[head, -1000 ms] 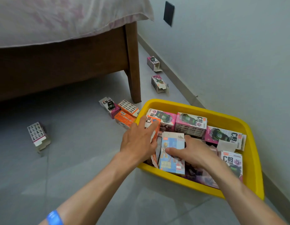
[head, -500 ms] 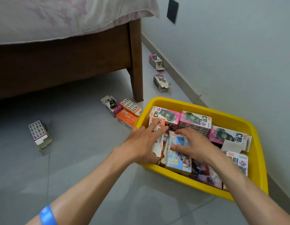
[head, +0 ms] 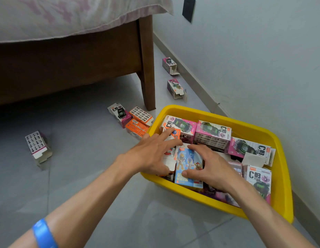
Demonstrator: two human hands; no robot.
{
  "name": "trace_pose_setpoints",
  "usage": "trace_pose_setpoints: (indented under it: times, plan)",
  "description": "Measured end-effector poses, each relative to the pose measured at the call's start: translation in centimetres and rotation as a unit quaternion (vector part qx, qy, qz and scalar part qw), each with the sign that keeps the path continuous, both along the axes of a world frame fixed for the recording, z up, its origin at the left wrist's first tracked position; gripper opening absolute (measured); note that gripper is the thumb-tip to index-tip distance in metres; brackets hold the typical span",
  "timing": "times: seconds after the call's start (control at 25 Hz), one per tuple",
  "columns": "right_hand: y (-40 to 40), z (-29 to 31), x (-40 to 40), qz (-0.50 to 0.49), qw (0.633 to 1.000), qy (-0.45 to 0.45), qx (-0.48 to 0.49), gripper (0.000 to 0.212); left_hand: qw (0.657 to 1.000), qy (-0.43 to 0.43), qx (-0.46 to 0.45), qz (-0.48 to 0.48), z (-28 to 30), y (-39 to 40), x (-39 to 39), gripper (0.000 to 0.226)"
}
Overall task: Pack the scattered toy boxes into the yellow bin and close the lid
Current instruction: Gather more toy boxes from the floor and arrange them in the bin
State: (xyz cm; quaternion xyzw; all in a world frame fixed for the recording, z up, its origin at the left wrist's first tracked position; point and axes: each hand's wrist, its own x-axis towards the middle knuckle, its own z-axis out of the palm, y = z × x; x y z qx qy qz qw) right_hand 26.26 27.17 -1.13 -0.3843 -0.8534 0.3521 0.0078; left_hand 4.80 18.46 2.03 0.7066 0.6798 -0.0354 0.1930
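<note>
While both hands work inside the yellow bin (head: 284,176), the step in hand looks like settling boxes already dropped in so they lie tight. The right hand (head: 214,169) spreads over the blue box (head: 188,169), thumb curled at its near edge and fingers arched over its far end, so it grips the box loosely and is not lifting it. The left hand (head: 152,156) lies flat with straight fingers, the forefinger reaching to a small orange and white box (head: 175,134) and the palm pressing on white cardboard beside the blue one; it holds nothing. The bin sits on the grey floor against the wall, near the bed leg (head: 148,68), and is already crowded. Packing is far from finished, I judge, since boxes are left outside: three clustered just beside the bin's left corner (head: 136,119), two along the skirting (head: 173,77), and one alone well to the left (head: 37,145). The next move probably calls for freeing a hand and reaching for the near cluster. No lid is in sight, so closing must wait. As for writing, "C03" reads clearly on the pink box (head: 259,178) by the right wrist, and the same mark seems to be on the pink boxes along the far wall of the bin; the blue box carries large characters I cannot make out.
</note>
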Motion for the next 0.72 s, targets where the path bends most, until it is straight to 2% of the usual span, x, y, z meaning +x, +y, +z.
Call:
trace_pose_setpoints:
  times: [0.16,0.2,0.32,0.4,0.52,0.6,0.64,0.72]
  plan:
    - [0.0,-0.2,-0.6,0.016,1.000,-0.007,0.024,0.084,0.999,0.045,-0.009,-0.012,-0.4,-0.1,0.8,0.088]
    - [0.0,0.0,-0.7,0.020,0.999,-0.014,0.022,0.081,0.999,0.034,-0.012,-0.010,-0.2,0.0,0.6,0.085]
    - [-0.3,0.1,-1.0,0.043,0.999,-0.008,0.016,0.072,0.997,-0.082,-0.004,0.002,0.8,-0.1,-0.6,0.066]
    - [-0.7,0.3,-1.3,0.049,0.999,-0.009,0.017,0.068,0.982,-0.184,-0.007,0.039,1.0,-0.3,-1.7,0.060]
    - [-1.6,0.6,-1.6,0.046,0.993,0.000,0.113,0.078,0.962,-0.263,-0.026,0.070,1.0,-0.4,-2.3,0.063]
    - [-2.4,1.1,-1.6,0.060,0.980,0.066,0.180,0.086,0.942,-0.322,-0.014,0.093,0.9,-0.4,-2.3,0.059]
    - [-2.8,1.2,-1.7,0.070,0.968,0.104,0.218,0.082,0.931,-0.348,-0.007,0.107,0.8,-0.3,-2.3,0.055]
    - [-3.6,1.0,-2.1,0.037,0.944,0.176,0.277,0.049,0.927,-0.359,0.003,0.112,0.6,-0.3,-2.2,0.051]
